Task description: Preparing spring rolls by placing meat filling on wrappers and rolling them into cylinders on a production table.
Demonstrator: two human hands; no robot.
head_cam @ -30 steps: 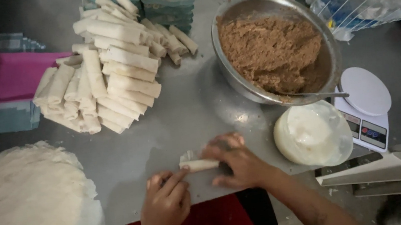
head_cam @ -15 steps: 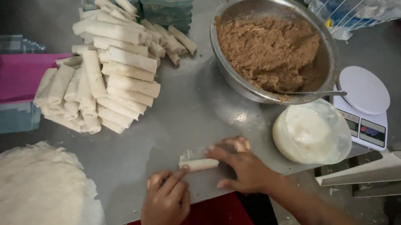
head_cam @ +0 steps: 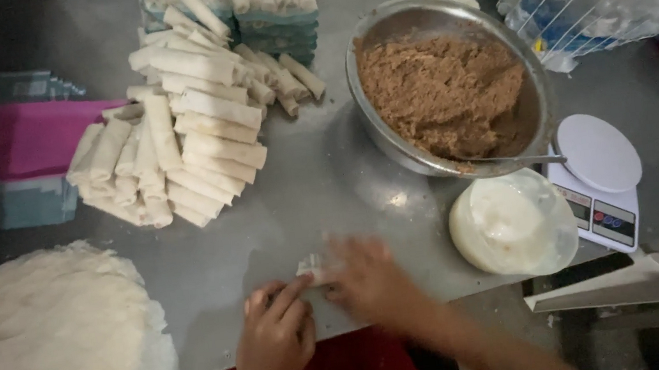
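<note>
A small pale roll is pinched by the left hand and covered by the blurred right hand, its grip unclear, on the near table.

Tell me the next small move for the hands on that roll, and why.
Probably lift the finished roll onto the pile of rolls. Both the left hand and the blurred right hand are on it at the table edge, and it looks fully wrapped.

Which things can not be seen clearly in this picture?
- Right hand: motion blur in the head view smears its fingers.
- Roll: mostly covered by both hands; the left hand touches its near end.
- Wrapper stack: cut off by the left and bottom edges.
- Scale: display too small and partly hidden by the white bowl.
</note>
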